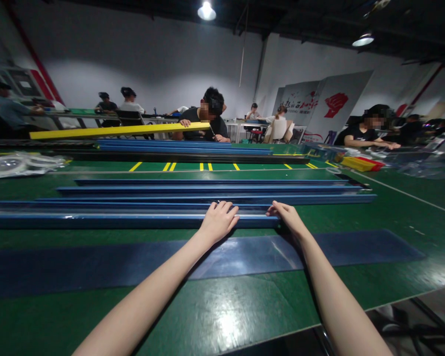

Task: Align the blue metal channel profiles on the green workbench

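A long blue channel (pixel 133 220), with a shiny clear strip (pixel 107 210) along its inside, lies across the green table in front of me. My left hand (pixel 219 221) rests over this channel, left of its right end, fingers bent down onto it. At that right end is my right hand (pixel 285 215), its fingers curled together at the channel's inner edge. What sits under the fingertips is partly hidden. Nearer to me, a flat translucent bluish sheet (pixel 107 267) lies under my forearms.
More blue channels (pixel 319 199) lie just behind. Farther back are a black bar (pixel 189 157) and stacked blue channels (pixel 163 146). Across the table a person (pixel 211 116) holds a yellow bar (pixel 122 131). Bagged rolls (pixel 17 164) lie left; yellow and red trays (pixel 361 163) stand right.
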A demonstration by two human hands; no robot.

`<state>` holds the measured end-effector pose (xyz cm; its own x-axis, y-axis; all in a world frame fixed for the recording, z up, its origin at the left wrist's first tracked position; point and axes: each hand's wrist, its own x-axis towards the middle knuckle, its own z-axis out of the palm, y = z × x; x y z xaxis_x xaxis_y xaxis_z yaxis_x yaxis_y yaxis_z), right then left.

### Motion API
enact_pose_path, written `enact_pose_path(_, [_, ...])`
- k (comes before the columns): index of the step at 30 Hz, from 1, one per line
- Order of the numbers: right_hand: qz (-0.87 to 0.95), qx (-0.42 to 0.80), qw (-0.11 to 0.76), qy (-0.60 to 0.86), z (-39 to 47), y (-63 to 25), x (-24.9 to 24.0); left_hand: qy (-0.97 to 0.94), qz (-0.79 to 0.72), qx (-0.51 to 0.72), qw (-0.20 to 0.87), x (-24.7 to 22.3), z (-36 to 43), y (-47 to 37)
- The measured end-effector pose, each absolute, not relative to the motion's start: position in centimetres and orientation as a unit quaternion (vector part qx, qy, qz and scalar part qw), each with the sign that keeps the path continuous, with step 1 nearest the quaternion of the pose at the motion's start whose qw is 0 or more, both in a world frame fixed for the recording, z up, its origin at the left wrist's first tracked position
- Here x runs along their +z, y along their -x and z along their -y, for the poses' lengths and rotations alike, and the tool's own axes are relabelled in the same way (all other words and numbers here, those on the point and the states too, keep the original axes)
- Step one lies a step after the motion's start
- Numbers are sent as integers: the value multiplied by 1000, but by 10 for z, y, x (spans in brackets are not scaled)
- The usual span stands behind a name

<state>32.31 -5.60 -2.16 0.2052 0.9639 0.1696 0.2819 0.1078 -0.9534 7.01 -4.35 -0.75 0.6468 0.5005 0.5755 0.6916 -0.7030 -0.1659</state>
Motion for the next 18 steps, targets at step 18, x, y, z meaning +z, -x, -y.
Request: enact_pose_path(18, [513, 287, 532, 609, 51, -331, -31, 908, 306, -208, 198, -3, 45, -71])
